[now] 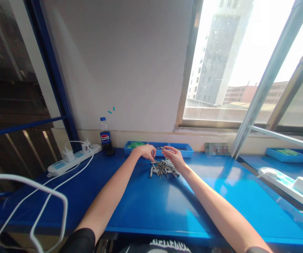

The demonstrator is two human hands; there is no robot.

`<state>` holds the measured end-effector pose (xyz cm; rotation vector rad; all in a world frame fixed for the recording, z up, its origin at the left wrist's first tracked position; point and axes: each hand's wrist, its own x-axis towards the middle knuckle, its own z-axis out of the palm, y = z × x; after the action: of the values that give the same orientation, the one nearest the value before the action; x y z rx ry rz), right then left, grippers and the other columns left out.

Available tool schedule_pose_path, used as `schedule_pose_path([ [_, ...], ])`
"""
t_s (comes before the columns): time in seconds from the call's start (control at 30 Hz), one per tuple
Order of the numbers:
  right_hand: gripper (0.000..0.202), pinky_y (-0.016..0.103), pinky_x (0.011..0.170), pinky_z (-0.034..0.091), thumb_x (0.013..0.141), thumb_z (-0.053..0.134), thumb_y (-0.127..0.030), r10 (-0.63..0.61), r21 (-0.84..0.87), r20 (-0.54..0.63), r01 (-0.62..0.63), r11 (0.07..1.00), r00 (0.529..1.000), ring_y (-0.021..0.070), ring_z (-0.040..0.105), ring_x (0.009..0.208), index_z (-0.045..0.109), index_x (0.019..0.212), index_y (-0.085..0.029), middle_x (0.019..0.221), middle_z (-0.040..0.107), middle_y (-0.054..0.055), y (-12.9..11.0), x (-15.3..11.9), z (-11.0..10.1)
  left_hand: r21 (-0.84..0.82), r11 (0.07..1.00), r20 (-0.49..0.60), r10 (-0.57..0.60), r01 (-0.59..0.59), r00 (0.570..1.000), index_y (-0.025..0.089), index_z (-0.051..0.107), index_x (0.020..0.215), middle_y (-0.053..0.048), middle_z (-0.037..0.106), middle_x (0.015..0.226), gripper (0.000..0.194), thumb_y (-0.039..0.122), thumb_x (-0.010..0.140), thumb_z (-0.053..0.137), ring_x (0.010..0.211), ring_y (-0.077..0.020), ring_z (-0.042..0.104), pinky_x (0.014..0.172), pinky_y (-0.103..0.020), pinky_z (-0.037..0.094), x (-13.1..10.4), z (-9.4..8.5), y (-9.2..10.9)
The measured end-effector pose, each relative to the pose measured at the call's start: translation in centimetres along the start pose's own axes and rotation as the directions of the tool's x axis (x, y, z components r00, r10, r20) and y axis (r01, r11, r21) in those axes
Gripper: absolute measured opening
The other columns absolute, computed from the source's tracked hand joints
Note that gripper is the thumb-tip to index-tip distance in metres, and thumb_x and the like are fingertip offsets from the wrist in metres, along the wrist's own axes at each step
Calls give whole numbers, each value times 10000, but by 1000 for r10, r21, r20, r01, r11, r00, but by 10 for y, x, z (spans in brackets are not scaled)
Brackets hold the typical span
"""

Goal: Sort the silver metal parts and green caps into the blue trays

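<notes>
A heap of small grey cylindrical pieces [151,172] mixed with thin brass-coloured pins [162,169] lies on the blue tabletop. My left hand [147,151] hangs at the heap's far left edge, fingers bent downward and pinched together; what sits between the fingertips is too small to make out. Above the heap's far side, my right hand [174,157] grips a small grey cylinder [162,148] between thumb and fingers. Right behind both hands stands a blue compartment tray [189,153], with green packets [136,144] in its left part and small dark pieces farther right.
A cola bottle [105,137] stands left of the tray. White power strips [58,166] [285,184] lie on both sides, with a looping white cable [65,207] at the left. Another blue tray [275,154] sits at the far right. A metal post [257,102] rises by the window.
</notes>
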<state>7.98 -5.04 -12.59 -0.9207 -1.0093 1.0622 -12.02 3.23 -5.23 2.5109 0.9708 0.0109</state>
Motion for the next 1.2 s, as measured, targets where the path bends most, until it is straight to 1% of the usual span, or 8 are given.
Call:
schedule_pose_path([
  [0.07, 559, 361, 917, 597, 631, 945, -388, -17, 16, -3, 17, 1000, 1000, 237, 763, 997, 745, 1128, -228, 1069, 802, 81, 0, 0, 1, 11, 998, 98, -56, 55, 994, 212, 713, 817, 8, 739, 761, 331, 276, 547, 893, 673, -156, 663, 620, -220, 463, 2, 5, -1],
  [0.13, 547, 373, 942, 593, 638, 937, -376, -19, 24, 0, 19, 1000, 1000, 244, 760, 1029, 745, 1129, -231, 1130, 794, 90, -1, -1, 1, 52, 995, 114, -85, 80, 990, 221, 711, 826, 18, 726, 734, 346, 254, 532, 891, 654, -155, 658, 613, -221, 460, 6, 11, -2],
  [0.33, 406, 333, 836, 606, 684, 891, -414, 5, -18, -9, -5, 1000, 1000, 231, 771, 940, 768, 1011, -208, 1037, 805, 87, -1, -1, -8, 134, 989, 41, -66, 60, 997, 221, 695, 764, 25, 689, 680, 280, 178, 541, 859, 645, -158, 644, 632, -229, 465, 14, 22, -2],
  [0.6, 324, 311, 746, 604, 689, 854, -368, 48, -30, -47, -49, 998, 998, 212, 760, 833, 771, 967, -222, 969, 804, 68, -3, 1, -16, 161, 986, -22, -43, 46, 999, 206, 657, 727, -1, 702, 761, 249, 88, 551, 786, 714, -165, 637, 663, -230, 473, 16, 27, -2],
  [0.8, 328, 284, 703, 572, 693, 832, -366, 56, -50, -46, -58, 997, 997, 178, 733, 750, 768, 977, -213, 910, 800, 57, -3, -1, -14, 176, 984, -16, -27, 29, 1000, 193, 657, 689, -15, 699, 731, 196, 157, 555, 796, 666, -163, 614, 634, -248, 454, 10, 22, 2],
  [0.97, 326, 275, 653, 540, 702, 806, -390, 18, -111, -29, -21, 994, 999, 148, 674, 638, 767, 962, -197, 786, 774, 37, -6, -5, -10, 13, 998, -103, 67, -66, 992, 180, 683, 722, -7, 714, 724, 142, 179, 603, 760, 670, -151, 635, 609, -232, 443, 0, 7, 4],
  [1.1, 349, 260, 573, 495, 730, 813, -463, 14, -152, 21, -11, 988, 1000, 133, 623, 572, 766, 953, -199, 730, 748, 20, -7, -6, -7, -177, 960, -228, 175, -217, 958, 159, 672, 748, -15, 727, 761, 146, 214, 643, 757, 696, -143, 647, 643, -227, 470, -1, 2, 4],
  [1.2, 398, 249, 551, 478, 751, 823, -515, 40, -168, 75, -27, 985, 996, 128, 618, 570, 758, 979, -195, 761, 762, 36, -5, -8, -5, -209, 942, -300, 196, -264, 934, 149, 673, 744, -17, 716, 737, 140, 218, 651, 751, 678, -140, 641, 636, -228, 472, -1, 1, 5],
])
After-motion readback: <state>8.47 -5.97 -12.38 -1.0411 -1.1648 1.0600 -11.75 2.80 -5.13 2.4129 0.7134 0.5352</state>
